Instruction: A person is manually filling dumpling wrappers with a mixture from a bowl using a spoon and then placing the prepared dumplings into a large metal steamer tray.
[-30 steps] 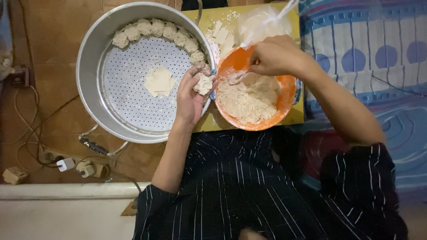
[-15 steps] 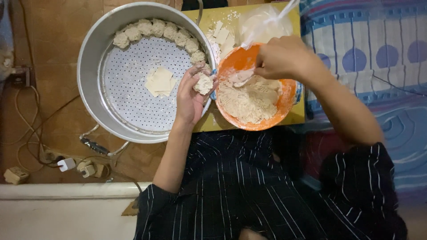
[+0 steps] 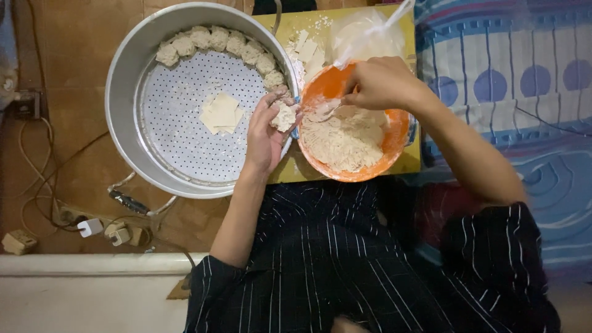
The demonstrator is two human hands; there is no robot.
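Little has moved since the earlier frame: left hand (image 3: 266, 132) still cups a pale filled dumpling wrapper (image 3: 285, 116) over the round perforated metal steamer tray's rim (image 3: 123, 92). Right hand (image 3: 382, 83) grips a spoon in the orange plastic bowl of beige filling (image 3: 351, 142). Overfilling could tear the wrapper, spilling filling.

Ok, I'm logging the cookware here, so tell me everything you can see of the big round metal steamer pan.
The steamer pan is wide, round and looks like dull silver metal, with a tall plain wall around a flat perforated tray. It sits on the brown floor, left of the orange bowl. A curved row of pale dumplings lines its far edge, and a small stack of square wrappers lies near the middle. The left hand, holding a half-filled dumpling, hovers over its right rim.
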